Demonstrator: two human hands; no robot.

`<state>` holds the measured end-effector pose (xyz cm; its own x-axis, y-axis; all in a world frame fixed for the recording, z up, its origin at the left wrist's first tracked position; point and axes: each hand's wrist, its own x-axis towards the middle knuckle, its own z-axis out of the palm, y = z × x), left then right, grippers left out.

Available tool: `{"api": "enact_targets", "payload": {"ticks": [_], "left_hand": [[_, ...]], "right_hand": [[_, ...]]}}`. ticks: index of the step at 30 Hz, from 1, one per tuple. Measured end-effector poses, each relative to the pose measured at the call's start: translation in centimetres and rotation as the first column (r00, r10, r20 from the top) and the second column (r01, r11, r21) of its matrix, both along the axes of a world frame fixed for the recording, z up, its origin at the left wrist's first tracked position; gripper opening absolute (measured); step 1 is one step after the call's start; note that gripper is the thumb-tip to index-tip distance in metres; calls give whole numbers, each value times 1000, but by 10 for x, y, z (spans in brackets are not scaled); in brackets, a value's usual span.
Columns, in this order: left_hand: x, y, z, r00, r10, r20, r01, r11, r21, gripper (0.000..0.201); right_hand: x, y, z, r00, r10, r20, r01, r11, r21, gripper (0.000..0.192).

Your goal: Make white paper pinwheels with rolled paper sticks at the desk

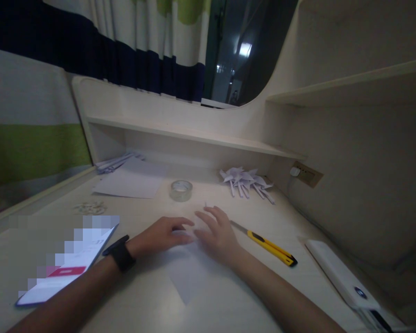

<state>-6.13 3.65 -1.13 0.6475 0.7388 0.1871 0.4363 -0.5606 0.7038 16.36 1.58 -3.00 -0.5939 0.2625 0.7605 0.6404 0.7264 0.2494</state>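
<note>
A white sheet of paper (187,273) lies on the desk beneath both my hands, one corner pointing toward me. My left hand (168,233), with a black watch (119,254) on its wrist, has its thumb and bent fingers at the paper's left side. From the right, my right hand (218,233) holds the same sheet, thumb low and fingers curved over its far part. The paper between the hands is partly hidden by the fingers. Beside my right hand lies a yellow utility knife (272,247), blade extended toward the hand. A tape roll (180,190) sits just beyond the hands.
Folded paper pinwheels (244,180) are piled at the back right. More paper sheets (131,178) lie back left, near small white bits (90,208). A lit tablet (69,268) is at left. A white lamp-like device (343,273) and a wall socket (307,174) are at right.
</note>
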Motion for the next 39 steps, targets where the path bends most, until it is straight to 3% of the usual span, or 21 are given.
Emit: {"api": "enact_targets", "payload": {"ticks": [3, 9, 12, 14, 16, 18, 19, 22, 24, 26, 33, 36, 39], "left_hand": [[-4, 6, -6, 999, -30, 13, 30, 1000, -10, 43], [-8, 12, -4, 991, -98, 97, 92, 994, 66, 30], [-11, 15, -6, 991, -82, 107, 77, 996, 46, 29], [-12, 16, -7, 991, -65, 119, 63, 998, 17, 29], [-13, 15, -6, 990, -52, 135, 55, 998, -19, 29], [-13, 14, -3, 988, -37, 148, 45, 998, -53, 30], [-12, 13, -1, 989, -26, 148, 37, 997, -70, 31], [-10, 11, 5, 990, 10, 144, 5, 995, -104, 33], [-9, 8, 9, 987, 50, 150, -29, 990, -139, 35], [-8, 5, 12, 978, 106, 181, -69, 978, -197, 35], [-11, 1, 10, 927, 215, 307, -90, 922, -377, 36], [-9, 1, 9, 922, 240, 303, -124, 926, -356, 35], [-6, 1, 8, 926, 246, 287, -162, 945, -285, 33]], "right_hand": [[-3, -3, 0, 996, -1, 94, 0, 1000, 3, 11], [-6, -6, 1, 981, 29, 192, -27, 1000, -17, 22], [0, -3, 4, 992, 45, 122, -32, 994, -107, 27], [8, 1, 12, 999, 25, 33, -16, 968, -249, 29], [20, 3, 25, 999, -28, -35, 8, 879, -476, 23], [34, 6, 38, 988, -139, -65, 53, 710, -702, 15], [41, 6, 42, 991, -126, -33, 51, 608, -793, 12], [59, 9, 44, 994, -103, -32, 13, 410, -912, 4], [64, 12, 37, 992, -99, -82, -46, 324, -945, 7], [65, 15, 28, 980, -111, -165, -129, 273, -953, 8], [52, 26, 1, 846, -276, -457, -387, 272, -881, 11], [47, 27, -4, 811, -325, -486, -399, 298, -867, 14], [40, 26, -8, 725, -435, -534, -441, 301, -845, 23]]}}
